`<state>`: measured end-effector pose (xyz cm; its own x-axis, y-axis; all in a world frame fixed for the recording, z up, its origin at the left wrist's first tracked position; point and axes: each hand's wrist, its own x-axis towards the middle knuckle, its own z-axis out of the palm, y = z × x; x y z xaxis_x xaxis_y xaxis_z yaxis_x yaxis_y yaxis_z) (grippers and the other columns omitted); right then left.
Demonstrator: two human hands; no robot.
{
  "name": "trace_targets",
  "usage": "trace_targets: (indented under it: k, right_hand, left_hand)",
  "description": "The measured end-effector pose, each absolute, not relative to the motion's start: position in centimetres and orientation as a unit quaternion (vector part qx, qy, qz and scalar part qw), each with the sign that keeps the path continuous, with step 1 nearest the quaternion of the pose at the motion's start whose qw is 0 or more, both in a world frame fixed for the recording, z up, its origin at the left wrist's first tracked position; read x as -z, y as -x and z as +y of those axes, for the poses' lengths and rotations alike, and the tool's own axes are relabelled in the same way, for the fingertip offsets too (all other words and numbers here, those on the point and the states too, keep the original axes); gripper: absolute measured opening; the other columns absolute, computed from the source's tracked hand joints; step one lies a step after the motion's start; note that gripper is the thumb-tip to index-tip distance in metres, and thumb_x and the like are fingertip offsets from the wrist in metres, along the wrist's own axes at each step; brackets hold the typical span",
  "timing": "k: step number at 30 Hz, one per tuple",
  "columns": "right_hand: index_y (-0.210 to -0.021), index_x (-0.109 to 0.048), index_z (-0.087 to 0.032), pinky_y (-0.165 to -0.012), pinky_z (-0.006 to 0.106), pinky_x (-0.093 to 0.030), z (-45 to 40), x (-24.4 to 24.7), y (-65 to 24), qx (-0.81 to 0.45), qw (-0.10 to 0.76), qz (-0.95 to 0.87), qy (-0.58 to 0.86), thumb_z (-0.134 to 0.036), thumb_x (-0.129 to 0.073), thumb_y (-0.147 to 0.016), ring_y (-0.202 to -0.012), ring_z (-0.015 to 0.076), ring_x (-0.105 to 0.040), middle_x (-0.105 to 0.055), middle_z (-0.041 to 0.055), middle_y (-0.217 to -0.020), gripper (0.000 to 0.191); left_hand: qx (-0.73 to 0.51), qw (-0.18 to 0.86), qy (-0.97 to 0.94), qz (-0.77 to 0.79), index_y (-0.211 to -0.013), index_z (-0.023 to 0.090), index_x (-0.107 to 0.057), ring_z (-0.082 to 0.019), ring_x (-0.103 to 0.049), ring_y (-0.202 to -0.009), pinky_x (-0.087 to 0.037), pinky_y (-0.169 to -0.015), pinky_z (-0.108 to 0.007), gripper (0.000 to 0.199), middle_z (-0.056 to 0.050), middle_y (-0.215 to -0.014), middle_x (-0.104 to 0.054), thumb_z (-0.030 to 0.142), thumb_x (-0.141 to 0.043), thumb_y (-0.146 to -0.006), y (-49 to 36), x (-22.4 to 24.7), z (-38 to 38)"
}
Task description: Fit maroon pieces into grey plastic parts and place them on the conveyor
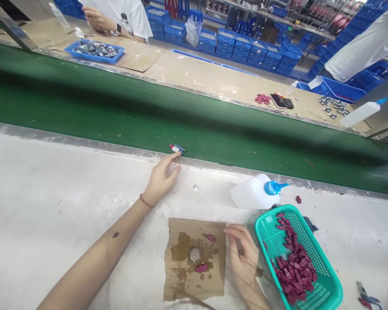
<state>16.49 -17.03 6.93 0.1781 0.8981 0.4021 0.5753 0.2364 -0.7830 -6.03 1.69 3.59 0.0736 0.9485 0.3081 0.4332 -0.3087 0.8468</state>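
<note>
My left hand (162, 180) reaches to the edge of the green belt, its index fingertip at a small grey, white and red piece (177, 148) lying on the belt; thumb and index are apart. My right hand (243, 254) rests by the right edge of a stained brown paper sheet (215, 280), its fingers curled; whether something small is between the fingertips is too small to tell. On the paper are a round metal cap (195, 255) and two dark red pieces (201, 268). A green basket (260, 228) holding many dark red pieces (295, 271) stands right of my right hand.
A white bottle with a blue nozzle (254, 192) lies behind the basket. The green belt (213, 146) runs across. Beyond it, a person's hand (98, 19) is near a blue tray (113, 59). Grey and red pieces (368, 298) lie at the right.
</note>
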Motion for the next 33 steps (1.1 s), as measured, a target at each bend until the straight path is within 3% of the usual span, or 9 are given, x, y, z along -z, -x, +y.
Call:
trace_targets:
  k: [6, 8, 11, 16, 21, 26, 33]
  right_hand:
    - [-0.093, -0.067, -0.023, -0.078, 0.039, -0.049, -18.1, -10.0, -19.5, 0.022, 0.456, -0.601, 0.657, -0.012, -0.053, -0.09, -0.086, 0.0233, -0.064, -0.068, 0.0058, -0.088, 0.018]
    - [-0.099, -0.067, -0.021, -0.086, 0.044, -0.046, -18.1, -10.5, -21.2, 0.035, 0.393, -0.559, 0.729, -0.024, -0.053, -0.091, -0.097, 0.028, -0.061, -0.068, 0.0099, -0.099, 0.016]
    - [-0.108, -0.064, -0.017, -0.091, 0.052, -0.042, -18.0, -10.1, -23.7, 0.009, 0.273, -0.537, 0.798, -0.038, -0.044, -0.091, -0.107, 0.0352, -0.055, -0.063, 0.0162, -0.113, 0.034]
    - [-0.109, -0.064, -0.011, -0.09, 0.052, -0.044, -18.2, -8.3, -25.9, -0.012, 0.153, -0.529, 0.835, -0.035, -0.036, -0.085, -0.107, 0.0386, -0.055, -0.054, 0.0218, -0.117, 0.044]
    - [-0.101, -0.063, -0.015, -0.081, 0.047, -0.049, -18.0, -8.2, -26.5, -0.033, 0.129, -0.51, 0.85, -0.04, -0.037, -0.081, -0.091, 0.0342, -0.062, -0.058, 0.0166, -0.105, 0.041]
    - [-0.085, -0.06, -0.02, -0.072, 0.048, -0.049, -17.2, -8.7, -26.8, -0.085, 0.104, -0.482, 0.866, -0.046, -0.037, -0.077, -0.078, 0.0335, -0.063, -0.061, 0.0142, -0.089, 0.035]
    - [-0.094, -0.06, -0.023, -0.067, 0.046, -0.048, -16.7, -9.9, -25.6, -0.123, 0.116, -0.445, 0.879, -0.051, -0.039, -0.083, -0.084, 0.0356, -0.064, -0.067, 0.0145, -0.101, 0.038]
  left_hand:
    - [-0.334, 0.171, -0.795, 0.477, -0.117, 0.018, -0.062, -0.03, -0.048, -0.132, -0.036, -0.112, -0.055, 0.034, -0.013, -0.135, -0.059, 0.029, -0.046, -0.09, 5.9, -3.0, 1.6]
    - [-0.32, 0.155, -0.805, 0.475, -0.119, 0.016, -0.061, -0.03, -0.048, -0.131, -0.037, -0.112, -0.053, 0.035, -0.015, -0.136, -0.057, 0.029, -0.044, -0.091, 5.8, -2.9, 1.6]
    - [-0.306, 0.145, -0.813, 0.474, -0.12, 0.016, -0.06, -0.03, -0.047, -0.132, -0.037, -0.112, -0.052, 0.035, -0.015, -0.137, -0.057, 0.029, -0.043, -0.093, 5.8, -3.0, 1.5]
    - [-0.262, 0.134, -0.827, 0.479, -0.127, 0.013, -0.057, -0.032, -0.042, -0.137, -0.034, -0.113, -0.054, 0.041, -0.017, -0.144, -0.05, 0.032, -0.039, -0.095, 5.7, -3.1, 1.4]
    - [-0.188, 0.11, -0.857, 0.467, -0.141, 0.01, -0.045, -0.035, -0.029, -0.144, -0.026, -0.116, -0.056, 0.052, -0.02, -0.154, -0.035, 0.038, -0.035, -0.098, 5.3, -3.1, 1.6]
    - [-0.164, 0.088, -0.867, 0.463, -0.144, 0.011, -0.041, -0.035, -0.026, -0.145, -0.026, -0.116, -0.055, 0.056, -0.019, -0.156, -0.031, 0.042, -0.036, -0.098, 5.2, -3.1, 1.8]
    - [-0.169, 0.101, -0.864, 0.463, -0.145, 0.011, -0.041, -0.035, -0.025, -0.146, -0.025, -0.116, -0.054, 0.056, -0.019, -0.156, -0.031, 0.041, -0.037, -0.098, 5.1, -3.3, 1.7]
